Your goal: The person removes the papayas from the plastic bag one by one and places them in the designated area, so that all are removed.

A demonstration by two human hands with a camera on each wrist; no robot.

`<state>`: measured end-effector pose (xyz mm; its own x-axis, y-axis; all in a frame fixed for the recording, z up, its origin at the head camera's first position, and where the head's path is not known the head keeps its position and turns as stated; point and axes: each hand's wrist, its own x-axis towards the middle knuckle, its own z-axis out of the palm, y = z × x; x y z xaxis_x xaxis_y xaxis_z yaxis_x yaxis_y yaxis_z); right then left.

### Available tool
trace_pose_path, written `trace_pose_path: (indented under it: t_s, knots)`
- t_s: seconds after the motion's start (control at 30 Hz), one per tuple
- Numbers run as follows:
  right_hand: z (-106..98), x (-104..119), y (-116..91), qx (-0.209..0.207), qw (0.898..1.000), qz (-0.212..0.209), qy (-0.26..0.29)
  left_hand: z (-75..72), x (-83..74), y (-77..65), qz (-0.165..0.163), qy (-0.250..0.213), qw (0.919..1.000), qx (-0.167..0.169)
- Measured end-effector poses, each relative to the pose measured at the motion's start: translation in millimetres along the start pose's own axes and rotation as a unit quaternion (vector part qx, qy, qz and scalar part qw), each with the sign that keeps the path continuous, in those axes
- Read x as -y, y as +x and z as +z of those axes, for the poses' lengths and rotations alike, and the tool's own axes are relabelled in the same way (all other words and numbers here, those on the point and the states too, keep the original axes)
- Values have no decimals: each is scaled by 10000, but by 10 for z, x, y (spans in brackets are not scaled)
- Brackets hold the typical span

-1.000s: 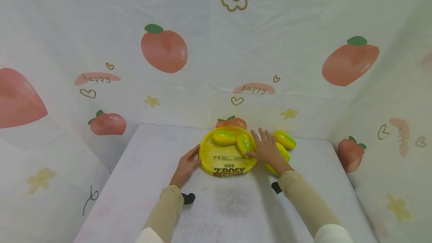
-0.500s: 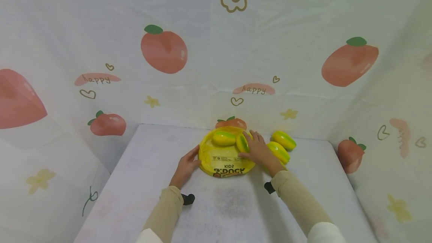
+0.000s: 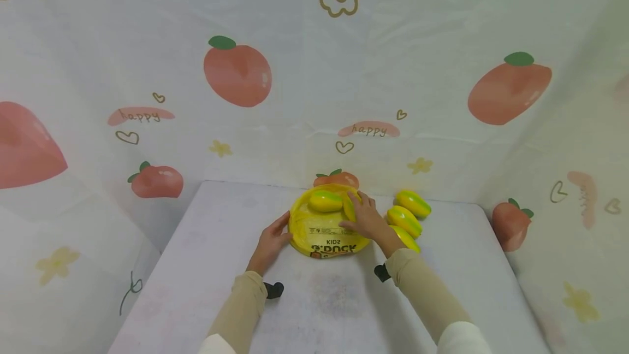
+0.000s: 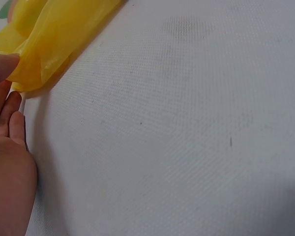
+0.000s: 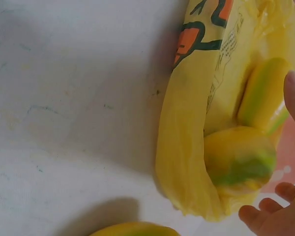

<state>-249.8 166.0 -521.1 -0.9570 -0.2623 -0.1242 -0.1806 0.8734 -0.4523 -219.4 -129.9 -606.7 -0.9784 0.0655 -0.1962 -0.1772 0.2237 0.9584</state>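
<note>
A yellow plastic bag (image 3: 302,236) with upside-down print lies spread in a round shape, its edge standing like a low wall. Inside it are two papaya-like yellow fruits with green streaks: one fruit (image 3: 326,201) at the back, another fruit (image 5: 241,157) beside it, partly hidden in the head view. My left hand (image 3: 269,240) rests at the bag's left edge, its thumb on the plastic and its fingers nearly straight. Over the bag's right edge is my right hand (image 3: 369,222), fingers spread near the second fruit, with a gap between them in the right wrist view.
Three more such fruits lie right of the bag: a rear fruit (image 3: 413,204), a middle fruit (image 3: 404,221) and a front fruit (image 3: 407,239). The white table (image 3: 334,310) meets a printed cloth backdrop (image 3: 295,70) close behind the bag.
My right hand has moved left across the bag's right edge, uncovering the fruits on the right. The bag's right side has shifted slightly left. My left hand has stayed in place.
</note>
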Motion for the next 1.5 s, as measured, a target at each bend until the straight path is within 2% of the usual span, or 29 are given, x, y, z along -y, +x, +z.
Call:
trace_pose_path:
  t_s: [0.3,0.6,0.87,1.13,1.5]
  knots:
    - [32,7,39,97,9998,153,-48,-8,-14,1,59,17,10000,19]
    - [46,-19,48,163,9996,116,-203,0,-43,-22,13,24,10000,4]
    - [59,-35,40,290,9988,259,-309,5,-30,-18,-27,8,10000,-17]
    - [69,-33,26,196,9984,122,-519,2,-9,0,-2,-45,10000,11]
    - [82,-7,35,252,9993,224,-155,9,3,10,70,-45,10000,15]
